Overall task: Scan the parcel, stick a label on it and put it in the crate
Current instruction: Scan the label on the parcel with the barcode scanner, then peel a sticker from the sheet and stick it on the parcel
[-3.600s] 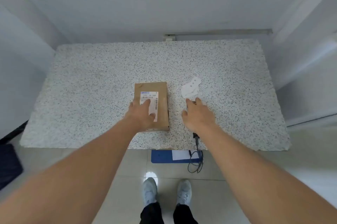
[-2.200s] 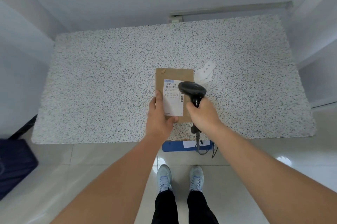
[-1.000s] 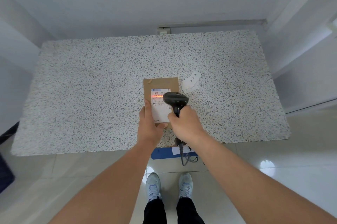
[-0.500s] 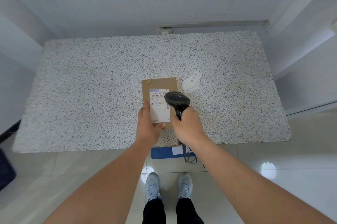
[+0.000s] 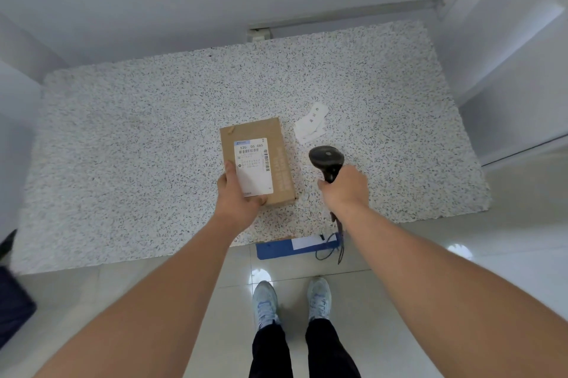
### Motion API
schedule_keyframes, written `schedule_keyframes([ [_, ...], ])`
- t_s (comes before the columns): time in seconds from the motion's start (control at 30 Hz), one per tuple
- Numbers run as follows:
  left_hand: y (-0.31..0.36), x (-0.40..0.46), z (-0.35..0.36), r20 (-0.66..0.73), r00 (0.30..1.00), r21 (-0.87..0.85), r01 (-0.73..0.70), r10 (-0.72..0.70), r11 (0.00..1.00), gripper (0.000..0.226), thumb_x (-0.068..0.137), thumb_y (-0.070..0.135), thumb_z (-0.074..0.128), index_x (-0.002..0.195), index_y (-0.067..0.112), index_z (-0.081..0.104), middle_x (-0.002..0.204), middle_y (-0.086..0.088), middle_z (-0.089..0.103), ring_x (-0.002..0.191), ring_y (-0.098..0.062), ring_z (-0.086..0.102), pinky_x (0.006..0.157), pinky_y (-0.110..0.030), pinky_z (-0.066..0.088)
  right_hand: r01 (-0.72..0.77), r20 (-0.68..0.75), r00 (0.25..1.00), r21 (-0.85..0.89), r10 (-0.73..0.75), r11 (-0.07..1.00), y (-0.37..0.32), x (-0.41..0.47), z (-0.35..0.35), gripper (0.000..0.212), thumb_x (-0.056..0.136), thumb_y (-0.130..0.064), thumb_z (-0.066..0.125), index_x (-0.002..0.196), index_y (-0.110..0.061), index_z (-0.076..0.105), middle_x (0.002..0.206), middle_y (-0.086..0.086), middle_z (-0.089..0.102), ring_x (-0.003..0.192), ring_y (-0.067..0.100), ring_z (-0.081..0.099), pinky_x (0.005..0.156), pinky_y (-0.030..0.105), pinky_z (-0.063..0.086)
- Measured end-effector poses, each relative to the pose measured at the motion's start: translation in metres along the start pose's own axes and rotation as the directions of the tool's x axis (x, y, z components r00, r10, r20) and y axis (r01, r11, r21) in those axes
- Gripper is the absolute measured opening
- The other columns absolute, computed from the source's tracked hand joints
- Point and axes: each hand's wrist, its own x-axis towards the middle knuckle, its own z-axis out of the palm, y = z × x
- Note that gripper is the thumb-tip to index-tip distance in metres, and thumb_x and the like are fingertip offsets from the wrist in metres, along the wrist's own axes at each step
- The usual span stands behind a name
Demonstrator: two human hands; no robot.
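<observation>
A brown cardboard parcel (image 5: 273, 144) with a white shipping label lies on the speckled table (image 5: 138, 147), near its front middle. My left hand (image 5: 236, 196) grips the parcel's near left corner, thumb on the label. My right hand (image 5: 345, 190) holds a black handheld scanner (image 5: 326, 158) to the right of the parcel, its head off the box. Small white label slips (image 5: 311, 122) lie on the table just beyond the scanner.
A blue flat item (image 5: 295, 248) with a white sheet sits on the floor under the table's front edge, the scanner's cable hanging by it. A dark object (image 5: 13, 307) is at the far left floor. White walls close in behind and to the right.
The scanner has moved right, away from the parcel's label; half a second ago it hovered over the box. My left hand keeps its hold on the parcel.
</observation>
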Motion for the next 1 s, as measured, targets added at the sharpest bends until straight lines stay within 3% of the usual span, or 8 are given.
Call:
schedule_keyframes([
  [0.1, 0.003, -0.002, 0.000, -0.020, 1.000, 0.180, -0.019, 0.023, 0.984, 0.111, 0.087, 0.031, 0.075, 0.163, 0.019, -0.004, 0.170, -0.005, -0.010, 0.158, -0.032, -0.002, 0.126, -0.054, 0.019, -0.012, 0.004, 1.000, -0.007, 0.012, 1.000, 0.006, 0.007, 0.003, 0.031, 0.092, -0.029, 0.077, 0.112, -0.006, 0.068, 0.102, 0.012, 0.074, 0.076, 0.022, 0.061, 0.060, 0.029, 0.046],
  [0.17, 0.011, -0.003, -0.001, -0.051, 0.986, 0.362, -0.131, 0.160, 0.923, 0.096, 0.092, 0.038, 0.062, 0.163, 0.013, 0.004, 0.171, -0.008, -0.013, 0.158, -0.029, -0.014, 0.127, -0.053, 0.012, -0.017, -0.006, 1.000, -0.011, 0.017, 1.000, 0.008, 0.012, 0.003, 0.032, 0.092, -0.028, 0.077, 0.114, -0.007, 0.068, 0.104, 0.013, 0.074, 0.084, 0.026, 0.068, 0.062, 0.029, 0.048],
  [0.3, 0.037, 0.008, -0.002, 0.031, 0.918, 0.567, -0.342, 0.396, 0.749, 0.063, 0.104, 0.035, 0.038, 0.160, 0.010, 0.026, 0.171, -0.012, 0.013, 0.159, -0.031, 0.008, 0.125, -0.051, 0.023, -0.031, -0.045, 0.999, -0.049, 0.029, 0.998, 0.013, 0.024, 0.003, 0.032, 0.092, -0.030, 0.077, 0.112, -0.006, 0.068, 0.103, 0.013, 0.074, 0.090, 0.028, 0.072, 0.065, 0.032, 0.056],
  [0.53, 0.072, 0.042, 0.013, 0.174, 0.838, 0.650, -0.492, 0.517, 0.579, 0.051, 0.105, 0.033, 0.035, 0.149, 0.011, 0.046, 0.163, -0.009, 0.034, 0.153, -0.028, 0.029, 0.126, -0.046, 0.024, -0.041, -0.088, 0.996, -0.071, 0.035, 0.997, 0.025, 0.043, 0.014, 0.039, 0.089, -0.038, 0.078, 0.110, -0.007, 0.069, 0.104, 0.013, 0.069, 0.085, 0.027, 0.070, 0.063, 0.034, 0.058],
  [0.7, 0.090, 0.061, 0.021, 0.260, 0.825, 0.687, -0.523, 0.501, 0.505, 0.053, 0.104, 0.031, 0.036, 0.152, 0.009, 0.043, 0.169, -0.012, 0.025, 0.158, -0.027, 0.016, 0.128, -0.044, 0.014, -0.033, -0.064, 0.998, -0.043, 0.030, 0.999, 0.031, 0.050, 0.018, 0.042, 0.087, -0.045, 0.076, 0.106, -0.009, 0.067, 0.103, 0.012, 0.068, 0.081, 0.027, 0.069, 0.067, 0.040, 0.062],
  [0.8, 0.103, 0.069, 0.023, 0.287, 0.832, 0.716, -0.516, 0.475, 0.471, 0.054, 0.104, 0.031, 0.037, 0.153, 0.009, 0.042, 0.169, -0.011, 0.024, 0.159, -0.028, 0.012, 0.129, -0.044, 0.008, -0.017, -0.051, 0.999, -0.071, 0.013, 0.997, 0.027, 0.047, 0.008, 0.069, 0.082, -0.066, 0.066, 0.118, -0.008, 0.057, 0.116, 0.011, 0.058, 0.095, 0.027, 0.064, 0.069, 0.036, 0.054],
  [0.9, 0.113, 0.080, 0.026, 0.326, 0.835, 0.740, -0.517, 0.443, 0.431, 0.052, 0.105, 0.032, 0.038, 0.152, 0.011, 0.044, 0.169, -0.010, 0.026, 0.159, -0.029, 0.009, 0.129, -0.045, 0.006, 0.097, -0.202, 0.971, -0.153, -0.127, 0.984, 0.009, 0.049, -0.010, 0.075, 0.090, -0.070, 0.047, 0.132, -0.008, 0.053, 0.131, 0.012, 0.050, 0.107, 0.028, 0.056, 0.071, 0.038, 0.049],
  [1.0, 0.124, 0.100, 0.028, 0.359, 0.829, 0.748, -0.530, 0.428, 0.400, 0.049, 0.105, 0.031, 0.038, 0.148, 0.011, 0.050, 0.163, -0.010, 0.037, 0.158, -0.030, 0.017, 0.129, -0.046, 0.007, 0.300, -0.227, 0.918, -0.145, -0.326, 0.943, -0.013, 0.073, -0.022, 0.050, 0.103, -0.048, 0.045, 0.132, -0.010, 0.062, 0.135, 0.007, 0.055, 0.109, 0.024, 0.059, 0.078, 0.037, 0.054],
])
